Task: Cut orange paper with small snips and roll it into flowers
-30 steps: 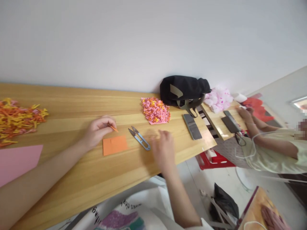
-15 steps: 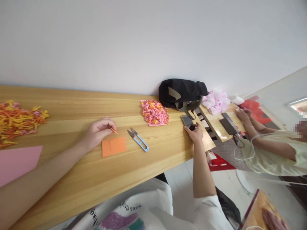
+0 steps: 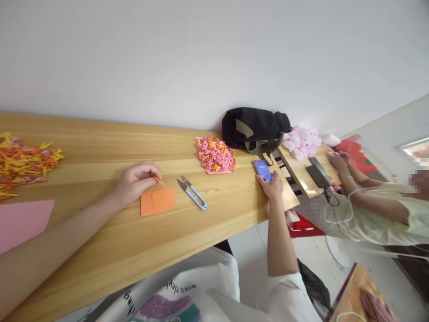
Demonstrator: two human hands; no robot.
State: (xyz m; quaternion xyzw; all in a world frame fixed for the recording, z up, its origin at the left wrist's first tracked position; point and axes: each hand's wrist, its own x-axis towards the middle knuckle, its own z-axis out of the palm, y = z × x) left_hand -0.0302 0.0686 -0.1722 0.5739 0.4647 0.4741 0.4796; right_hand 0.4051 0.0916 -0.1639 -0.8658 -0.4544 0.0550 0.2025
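My left hand rests on the wooden table, fingers pinched on a small orange paper piece, just above an orange paper square. Small blue-handled snips lie to the right of the square. My right hand reaches far right and grips a phone whose screen is lit, near the table's right end.
A pile of pink and orange folded pieces and a black bag sit by the wall. Orange and yellow strips and a pink sheet lie left. Another person works at the neighbouring table.
My right hand swept from beside the snips to the phone at the table's right end and took hold of it; its screen has lit up. The left hand stayed put.
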